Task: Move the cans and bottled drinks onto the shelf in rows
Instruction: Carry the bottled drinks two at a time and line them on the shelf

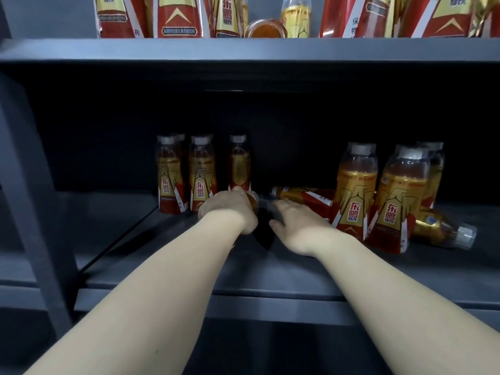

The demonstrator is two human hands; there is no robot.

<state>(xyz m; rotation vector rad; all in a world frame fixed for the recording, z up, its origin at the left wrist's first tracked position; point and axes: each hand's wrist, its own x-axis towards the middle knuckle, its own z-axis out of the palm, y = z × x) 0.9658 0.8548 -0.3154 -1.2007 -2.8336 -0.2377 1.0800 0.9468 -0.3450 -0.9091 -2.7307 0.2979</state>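
Note:
Red-and-gold bottled drinks stand on the dark middle shelf (270, 272). At the back left three bottles (203, 177) form an upright row, with another behind them. My left hand (230, 209) is curled around a bottle (253, 199) just in front of that row; only a bit of its orange body shows. My right hand (297, 226) lies with fingers apart, its fingertips close to a bottle lying on its side (303, 196). Three more bottles (354, 190) stand upright to the right of that hand. Another bottle (443, 230) lies on its side at the far right.
The upper shelf (243, 50) carries several of the same bottles, one tipped over (266, 28). A slanted grey frame post (32, 212) runs down the left side. The back of the middle shelf is dark.

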